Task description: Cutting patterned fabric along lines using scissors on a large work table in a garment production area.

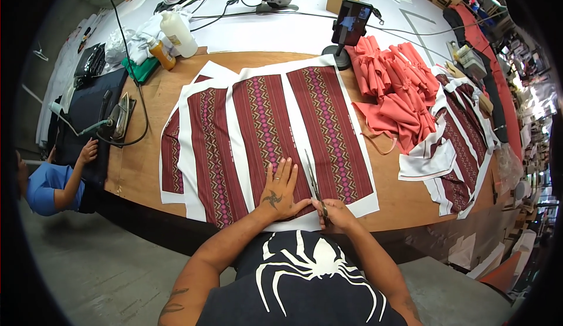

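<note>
A white fabric sheet (366,180) printed with maroon patterned panels lies spread across the wooden table in front of me. My left hand (280,190) rests flat on a middle panel, fingers stretched out, thumb pointing toward the scissors. My right hand (334,214) grips the handles of the scissors (313,179) near the table's front edge. Their blades point away from me, along the white strip between two panels. Part of the handles is hidden by my fingers. Another printed piece shows from under the left side of the sheet.
Bundled coral cloth (404,85) and more printed fabric (460,144) lie on the right. A phone on a stand (352,24) is behind the sheet. An iron (122,116) with a cord, bottles (177,34) and another person (56,185) are on the left.
</note>
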The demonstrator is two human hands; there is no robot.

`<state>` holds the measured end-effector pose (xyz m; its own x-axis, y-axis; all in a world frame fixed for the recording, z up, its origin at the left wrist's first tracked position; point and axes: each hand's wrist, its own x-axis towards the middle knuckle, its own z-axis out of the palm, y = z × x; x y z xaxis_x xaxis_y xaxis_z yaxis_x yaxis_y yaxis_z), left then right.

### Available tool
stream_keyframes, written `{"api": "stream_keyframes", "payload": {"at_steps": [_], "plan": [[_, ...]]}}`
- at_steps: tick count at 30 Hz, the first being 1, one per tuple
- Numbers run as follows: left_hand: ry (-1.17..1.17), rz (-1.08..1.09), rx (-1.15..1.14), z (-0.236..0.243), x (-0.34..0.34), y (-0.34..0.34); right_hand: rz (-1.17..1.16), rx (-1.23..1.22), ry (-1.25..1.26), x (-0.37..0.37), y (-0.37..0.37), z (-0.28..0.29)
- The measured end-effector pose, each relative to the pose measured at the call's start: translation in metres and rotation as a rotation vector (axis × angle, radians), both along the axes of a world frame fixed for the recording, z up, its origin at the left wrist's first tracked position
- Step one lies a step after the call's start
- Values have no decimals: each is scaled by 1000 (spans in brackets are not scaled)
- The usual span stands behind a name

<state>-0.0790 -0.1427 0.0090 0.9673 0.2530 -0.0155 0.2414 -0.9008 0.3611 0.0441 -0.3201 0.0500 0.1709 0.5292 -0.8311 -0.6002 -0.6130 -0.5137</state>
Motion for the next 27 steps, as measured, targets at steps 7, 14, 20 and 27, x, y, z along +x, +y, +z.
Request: {"api": "stream_keyframes", "payload": {"at_steps": [7,14,20,27], "plan": [[23,0,0,1,3,1,123,21,-118,4,6,-6],[45,-2,-6,2,5,2,85,36,-106,20,29,5],[26,-2,-22,2,5,3,224,85,-210,29,41,-10],[35,-6,-49,3,5,4,103,101,-62,40,51,-9]]}}
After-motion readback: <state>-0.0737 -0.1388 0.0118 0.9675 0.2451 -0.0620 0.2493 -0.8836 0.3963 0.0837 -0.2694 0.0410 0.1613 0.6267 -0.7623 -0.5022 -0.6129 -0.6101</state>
